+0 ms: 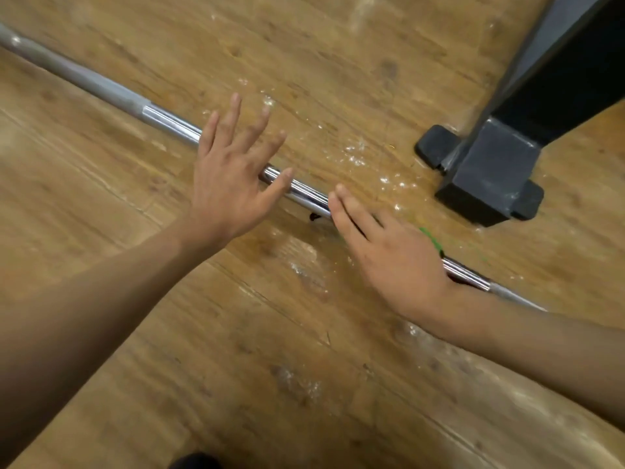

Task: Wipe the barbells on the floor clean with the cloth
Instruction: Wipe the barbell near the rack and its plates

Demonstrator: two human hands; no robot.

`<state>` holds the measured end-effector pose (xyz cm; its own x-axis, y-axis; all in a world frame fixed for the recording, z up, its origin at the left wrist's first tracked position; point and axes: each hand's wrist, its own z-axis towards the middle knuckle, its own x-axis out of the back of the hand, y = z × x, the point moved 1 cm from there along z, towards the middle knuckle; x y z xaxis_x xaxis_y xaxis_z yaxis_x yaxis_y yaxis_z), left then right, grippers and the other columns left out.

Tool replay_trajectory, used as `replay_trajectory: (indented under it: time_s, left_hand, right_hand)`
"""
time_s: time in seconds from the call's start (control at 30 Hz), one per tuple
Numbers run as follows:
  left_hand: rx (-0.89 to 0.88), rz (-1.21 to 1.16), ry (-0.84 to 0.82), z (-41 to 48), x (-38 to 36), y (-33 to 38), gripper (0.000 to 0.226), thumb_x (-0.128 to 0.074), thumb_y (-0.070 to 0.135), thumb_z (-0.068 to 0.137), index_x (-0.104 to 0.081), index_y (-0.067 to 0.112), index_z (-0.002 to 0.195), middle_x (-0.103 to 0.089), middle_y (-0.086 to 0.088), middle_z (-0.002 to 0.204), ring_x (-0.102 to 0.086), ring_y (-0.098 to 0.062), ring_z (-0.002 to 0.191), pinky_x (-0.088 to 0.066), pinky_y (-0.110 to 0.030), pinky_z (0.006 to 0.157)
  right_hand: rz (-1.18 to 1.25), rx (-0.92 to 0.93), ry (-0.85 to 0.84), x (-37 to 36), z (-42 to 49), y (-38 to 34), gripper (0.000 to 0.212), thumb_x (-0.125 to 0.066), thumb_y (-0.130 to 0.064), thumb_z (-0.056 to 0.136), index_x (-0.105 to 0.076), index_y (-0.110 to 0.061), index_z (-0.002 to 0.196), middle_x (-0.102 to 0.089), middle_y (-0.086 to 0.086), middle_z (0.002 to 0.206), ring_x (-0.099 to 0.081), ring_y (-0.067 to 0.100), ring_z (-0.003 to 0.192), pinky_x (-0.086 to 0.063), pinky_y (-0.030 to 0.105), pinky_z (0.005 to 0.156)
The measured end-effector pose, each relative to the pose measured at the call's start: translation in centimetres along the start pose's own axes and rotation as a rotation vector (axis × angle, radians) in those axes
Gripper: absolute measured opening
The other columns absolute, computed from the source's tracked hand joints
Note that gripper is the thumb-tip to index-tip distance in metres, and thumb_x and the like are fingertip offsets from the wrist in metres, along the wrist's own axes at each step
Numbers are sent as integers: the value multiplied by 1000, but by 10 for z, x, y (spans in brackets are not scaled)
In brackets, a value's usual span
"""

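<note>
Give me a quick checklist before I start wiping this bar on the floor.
1. Holding the cloth: not ok; left hand and right hand are both open, and no cloth is in view.
2. Reach to the barbell: ok; it lies on the floor beneath both hands.
3. Room to work: ok; the black rack foot stands apart from the bar.
4. Floor nearby: not ok; white specks are scattered there.
5. Hands touching the bar: cannot tell.

- Your barbell (169, 120) is metal: glossy chrome in the middle, matt grey towards both ends.
- The floor (304, 367) under you is wood-grain plank, scuffed and flecked with white.
- The frame foot (490, 170) beside you looks like matt dark metal.
</note>
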<state>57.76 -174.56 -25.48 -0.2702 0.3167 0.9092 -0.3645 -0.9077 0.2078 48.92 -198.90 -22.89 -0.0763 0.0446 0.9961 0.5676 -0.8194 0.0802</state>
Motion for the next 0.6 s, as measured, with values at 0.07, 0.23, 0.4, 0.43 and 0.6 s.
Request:
replay_trajectory:
  time_s: [0.07,0.23,0.4,0.43,0.6]
  left_hand:
    - [-5,9,-39,-13,5,-2,70,-29,67,106,-56,21,151,-44,-8,163,-17,-35,160,-11,-51,129]
    - [0,-5,-71,-51,20,-7,68,-32,63,107,-44,20,159,-36,-7,168,-10,-33,162,-8,-53,130]
    - [11,0,-90,-93,31,-10,70,-34,60,107,-32,21,164,-23,-6,173,-5,-35,162,-8,-59,129]
    - [15,15,-92,-101,35,-11,70,-33,61,107,-32,20,164,-23,-7,173,-5,-35,162,-8,-59,128]
    - [17,24,-148,-140,56,-14,72,-29,62,108,-33,17,164,-24,-8,172,-5,-36,162,-7,-56,129]
  right_hand:
    - [0,-9,9,-1,24,-22,79,-51,-10,83,-33,-7,160,-38,12,164,-64,31,93,-51,37,63]
    - [30,71,-71,4,-56,-11,82,-36,2,84,-21,-9,164,-21,12,171,-49,33,90,-55,46,59]
    - [74,79,-173,17,-143,-6,93,-46,9,74,-23,-8,162,-26,14,169,-44,32,92,-54,43,49]
    - [102,88,-183,15,-140,-16,92,-38,9,73,-20,-7,163,-25,15,170,-48,34,95,-56,44,49]
    - [235,129,-137,6,-50,-97,88,-37,-1,83,0,-6,162,-7,15,173,-58,38,110,-58,46,58]
